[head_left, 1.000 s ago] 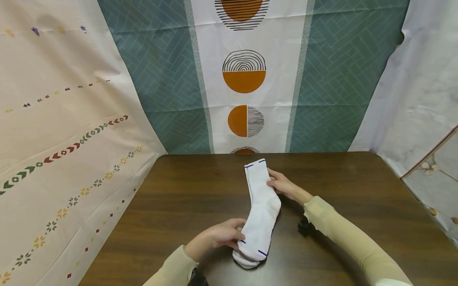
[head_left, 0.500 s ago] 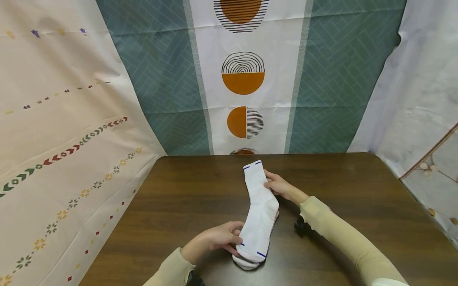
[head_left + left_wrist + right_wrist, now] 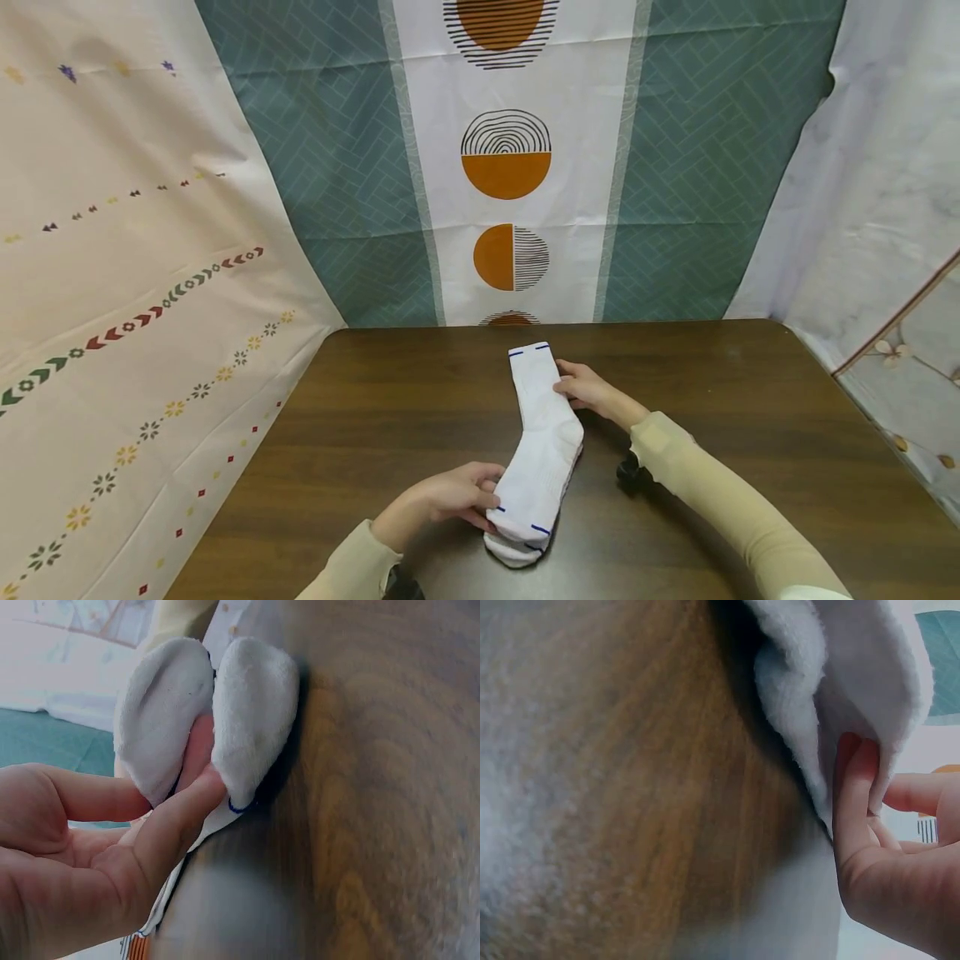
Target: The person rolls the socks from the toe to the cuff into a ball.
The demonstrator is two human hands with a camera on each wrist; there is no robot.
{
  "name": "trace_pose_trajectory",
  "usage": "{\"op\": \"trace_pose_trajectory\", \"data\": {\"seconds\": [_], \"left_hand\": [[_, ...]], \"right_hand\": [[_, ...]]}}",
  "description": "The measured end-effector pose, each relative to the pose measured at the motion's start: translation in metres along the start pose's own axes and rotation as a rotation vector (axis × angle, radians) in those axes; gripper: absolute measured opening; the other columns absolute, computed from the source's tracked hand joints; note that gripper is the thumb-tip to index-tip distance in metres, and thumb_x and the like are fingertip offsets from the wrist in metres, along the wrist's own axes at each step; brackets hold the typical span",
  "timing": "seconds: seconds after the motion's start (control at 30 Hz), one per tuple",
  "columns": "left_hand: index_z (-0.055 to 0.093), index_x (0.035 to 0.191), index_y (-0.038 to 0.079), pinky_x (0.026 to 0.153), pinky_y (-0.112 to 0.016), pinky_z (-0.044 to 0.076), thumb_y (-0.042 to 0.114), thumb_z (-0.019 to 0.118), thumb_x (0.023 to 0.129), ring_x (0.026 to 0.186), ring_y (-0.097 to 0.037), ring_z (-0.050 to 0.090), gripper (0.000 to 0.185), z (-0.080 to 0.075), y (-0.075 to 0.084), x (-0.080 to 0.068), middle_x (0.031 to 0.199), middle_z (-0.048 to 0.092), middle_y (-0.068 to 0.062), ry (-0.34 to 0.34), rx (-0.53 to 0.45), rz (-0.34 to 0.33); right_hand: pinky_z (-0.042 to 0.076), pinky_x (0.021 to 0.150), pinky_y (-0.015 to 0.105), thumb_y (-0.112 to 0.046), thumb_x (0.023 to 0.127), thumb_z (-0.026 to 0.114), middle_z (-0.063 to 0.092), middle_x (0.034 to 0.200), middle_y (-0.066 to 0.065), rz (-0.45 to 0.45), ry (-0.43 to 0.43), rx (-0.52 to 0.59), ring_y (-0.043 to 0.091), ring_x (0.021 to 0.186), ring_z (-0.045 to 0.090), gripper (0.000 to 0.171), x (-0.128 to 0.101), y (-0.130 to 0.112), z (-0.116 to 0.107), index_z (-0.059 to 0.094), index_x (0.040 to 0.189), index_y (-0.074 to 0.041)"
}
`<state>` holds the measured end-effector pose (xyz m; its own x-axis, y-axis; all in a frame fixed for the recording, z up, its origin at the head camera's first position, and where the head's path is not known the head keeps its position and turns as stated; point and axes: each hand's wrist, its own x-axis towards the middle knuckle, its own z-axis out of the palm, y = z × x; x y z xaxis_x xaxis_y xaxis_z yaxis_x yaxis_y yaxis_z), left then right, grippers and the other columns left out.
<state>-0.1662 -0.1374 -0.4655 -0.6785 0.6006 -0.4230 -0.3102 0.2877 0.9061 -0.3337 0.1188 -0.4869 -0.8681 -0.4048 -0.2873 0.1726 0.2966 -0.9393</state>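
Two white socks with blue marks lie stacked lengthwise. The upper sock (image 3: 538, 450) nearly covers the lower sock (image 3: 512, 553), whose toe shows at the near end. At that end my left hand (image 3: 459, 493) pinches the upper sock's left edge. In the left wrist view, a finger reaches between the upper toe (image 3: 161, 720) and the lower toe (image 3: 255, 712), which stand apart. Farther up, my right hand (image 3: 594, 392) pinches the upper sock's right edge near the cuff. The right wrist view shows fingertips (image 3: 864, 754) under the upper layer (image 3: 881, 667), the thumb outside.
A dark brown wooden table (image 3: 390, 392) bears the socks. Behind it hangs a green and white curtain (image 3: 337, 167) with orange circles. Patterned light cloths hang along the left (image 3: 150, 333) and right sides. A black strap piece (image 3: 632, 473) is on the right wrist.
The upper sock has shifted left over the lower one, so the lower cuff edge that showed at its left is covered. Both hands keep their pinch and move slightly left with it.
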Motion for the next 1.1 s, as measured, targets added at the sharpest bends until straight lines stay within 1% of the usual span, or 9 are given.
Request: {"op": "trace_pose_trajectory", "data": {"seconds": [0.1,0.23,0.33,0.43,0.6,0.73,0.87,1.0,1.1], "left_hand": [[0.048,0.123,-0.004,0.075,-0.039,0.057,-0.006,0.048,0.092,0.084,-0.018,0.064,0.032,-0.001,0.0,-0.002,0.095,0.066,-0.008,-0.004,-0.004,0.0],[0.047,0.123,-0.005,0.074,-0.036,0.057,-0.007,0.052,0.091,0.083,-0.016,0.063,0.033,-0.002,0.0,-0.004,0.099,0.068,-0.013,-0.012,0.042,0.008],[0.047,0.123,-0.005,0.072,-0.034,0.057,-0.008,0.054,0.089,0.082,-0.015,0.063,0.035,-0.001,0.0,-0.004,0.102,0.069,-0.016,-0.002,0.091,0.016],[0.048,0.121,-0.004,0.069,-0.032,0.057,-0.009,0.056,0.088,0.078,-0.015,0.062,0.034,-0.001,-0.001,-0.004,0.095,0.068,-0.013,0.024,0.126,0.011],[0.049,0.121,-0.005,0.064,-0.029,0.056,-0.008,0.06,0.086,0.07,-0.012,0.059,0.037,0.0,-0.003,-0.005,0.079,0.061,-0.003,0.083,0.204,0.013],[0.049,0.122,-0.007,0.06,-0.024,0.052,-0.007,0.063,0.083,0.065,-0.011,0.056,0.041,0.002,-0.001,-0.007,0.073,0.057,-0.002,0.127,0.351,0.057],[0.053,0.119,-0.007,0.059,-0.022,0.046,-0.003,0.068,0.081,0.063,-0.011,0.054,0.042,0.004,0.003,-0.01,0.073,0.061,-0.004,0.171,0.528,0.107],[0.061,0.11,-0.005,0.067,-0.022,0.047,0.0,0.067,0.082,0.074,-0.011,0.061,0.029,0.005,0.006,-0.012,0.084,0.07,-0.009,0.194,0.686,0.159],[0.068,0.097,-0.002,0.067,-0.021,0.045,0.0,0.061,0.085,0.075,-0.008,0.058,0.014,0.004,0.007,-0.012,0.085,0.07,-0.006,0.193,0.765,0.193]], "right_hand": [[0.052,0.089,0.041,-0.009,0.095,0.05,0.045,0.14,0.026,-0.001,0.005,-0.004,0.023,0.106,0.058,0.072,-0.001,0.002,-0.002,0.009,0.154,-0.001],[0.054,0.082,0.035,-0.008,0.095,0.051,0.051,0.131,0.022,-0.004,-0.003,-0.002,0.014,0.092,0.057,0.07,0.001,0.004,-0.002,0.012,0.154,-0.001],[0.054,0.081,0.035,-0.008,0.095,0.051,0.053,0.125,0.018,-0.008,0.001,-0.011,0.013,0.09,0.056,0.07,0.002,0.004,-0.001,0.013,0.153,-0.001],[0.054,0.083,0.036,-0.009,0.095,0.051,0.055,0.118,0.016,-0.003,0.004,-0.016,0.015,0.091,0.056,0.07,0.002,0.004,0.001,0.014,0.153,0.0],[0.054,0.086,0.04,-0.01,0.095,0.049,0.052,0.131,0.025,0.002,0.016,-0.027,0.021,0.101,0.06,0.068,0.0,0.004,0.0,0.014,0.153,0.002],[0.056,0.084,0.04,-0.01,0.094,0.049,0.046,0.138,0.03,0.003,0.045,-0.066,0.025,0.103,0.061,0.067,-0.002,0.003,-0.003,0.017,0.152,0.003],[0.057,0.075,0.035,-0.009,0.094,0.048,0.045,0.138,0.03,0.011,0.082,-0.095,0.023,0.094,0.062,0.064,-0.007,-0.002,-0.006,0.021,0.15,0.004],[0.057,0.068,0.03,-0.008,0.096,0.045,0.048,0.135,0.03,0.017,0.101,-0.116,0.019,0.086,0.064,0.06,-0.013,-0.007,-0.008,0.022,0.15,0.005],[0.057,0.067,0.03,-0.008,0.095,0.046,0.053,0.128,0.029,0.016,0.111,-0.146,0.019,0.085,0.066,0.057,-0.016,-0.01,-0.009,0.027,0.147,0.006]]}}
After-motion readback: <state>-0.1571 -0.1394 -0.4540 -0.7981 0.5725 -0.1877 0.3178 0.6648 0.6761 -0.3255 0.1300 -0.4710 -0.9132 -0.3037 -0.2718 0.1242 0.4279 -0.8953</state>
